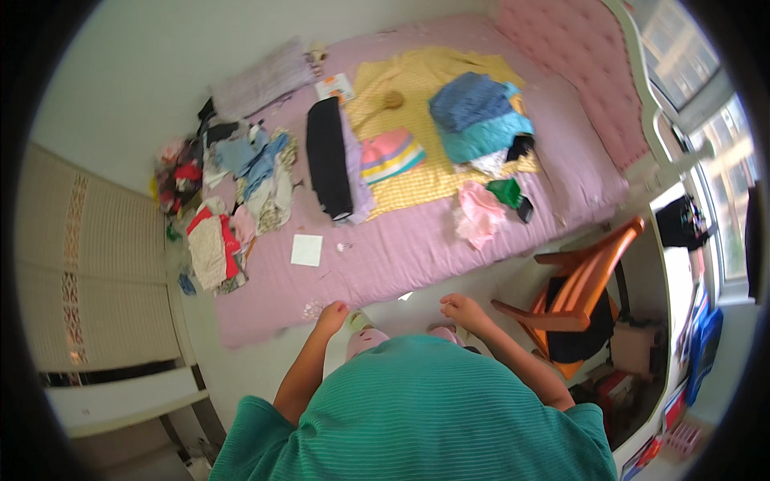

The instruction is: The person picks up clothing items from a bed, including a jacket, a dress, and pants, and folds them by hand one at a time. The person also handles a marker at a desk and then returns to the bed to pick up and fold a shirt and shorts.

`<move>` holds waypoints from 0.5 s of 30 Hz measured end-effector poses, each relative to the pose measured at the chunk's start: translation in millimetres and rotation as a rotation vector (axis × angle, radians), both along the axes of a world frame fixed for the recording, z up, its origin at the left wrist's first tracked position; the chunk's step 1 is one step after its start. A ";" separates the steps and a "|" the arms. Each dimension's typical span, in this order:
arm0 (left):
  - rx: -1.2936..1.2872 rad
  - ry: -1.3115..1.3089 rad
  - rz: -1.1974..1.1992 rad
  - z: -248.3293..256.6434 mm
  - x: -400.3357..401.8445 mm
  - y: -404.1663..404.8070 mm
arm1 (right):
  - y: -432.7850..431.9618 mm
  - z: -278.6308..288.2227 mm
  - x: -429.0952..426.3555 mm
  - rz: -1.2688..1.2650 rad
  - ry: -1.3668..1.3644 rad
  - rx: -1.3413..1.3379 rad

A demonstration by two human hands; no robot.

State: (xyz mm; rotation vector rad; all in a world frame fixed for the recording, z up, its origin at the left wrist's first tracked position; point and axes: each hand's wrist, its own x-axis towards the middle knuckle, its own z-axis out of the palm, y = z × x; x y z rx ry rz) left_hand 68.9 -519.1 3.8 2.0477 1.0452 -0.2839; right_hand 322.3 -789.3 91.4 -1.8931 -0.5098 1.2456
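My left hand (332, 317) hangs by the bed's near edge, its fingers curled and nothing seen in them. To the right, my right hand (464, 312) is held over the floor, loosely closed and also without a visible object. Before me is a bed with a pink sheet (391, 249). A yellow checked cloth (415, 189) lies on it, bearing a folded striped garment (394, 155) and a pile of blue clothes (478, 120). Beside that cloth lies a folded black garment (329, 159). Closer to me are a pale square sheet (307, 250) and a crumpled pink garment (480, 213).
Mixed clothes (252, 168) are heaped at the bed's left end, near a purple pillow (264, 81). A green container (505, 192) sits near the right edge. A wooden chair (571, 300) stands to my right, before a desk (674, 276). A louvred cabinet (114, 258) is at left.
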 end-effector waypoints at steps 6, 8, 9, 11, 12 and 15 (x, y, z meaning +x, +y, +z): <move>-0.106 0.306 -0.122 -47.1 -199.5 46.7 | 119.2 -33.1 -39.0 0.239 -0.231 0.047; -0.012 0.330 -0.222 -61.2 -255.0 63.1 | 149.2 -32.9 -66.0 0.330 -0.228 0.028; -0.024 0.321 0.006 -52.1 -250.7 79.8 | 163.9 -31.6 -71.1 0.338 -0.228 0.008; 0.038 0.278 0.385 -31.3 -240.1 97.9 | 192.5 -29.8 -76.9 0.366 -0.235 -0.017; 0.002 0.233 0.524 -28.4 -248.4 103.7 | 204.6 -26.7 -82.0 0.459 -0.213 0.010; -0.049 0.097 0.753 -40.6 -264.6 105.5 | 239.1 -31.1 -85.2 0.587 -0.116 0.047</move>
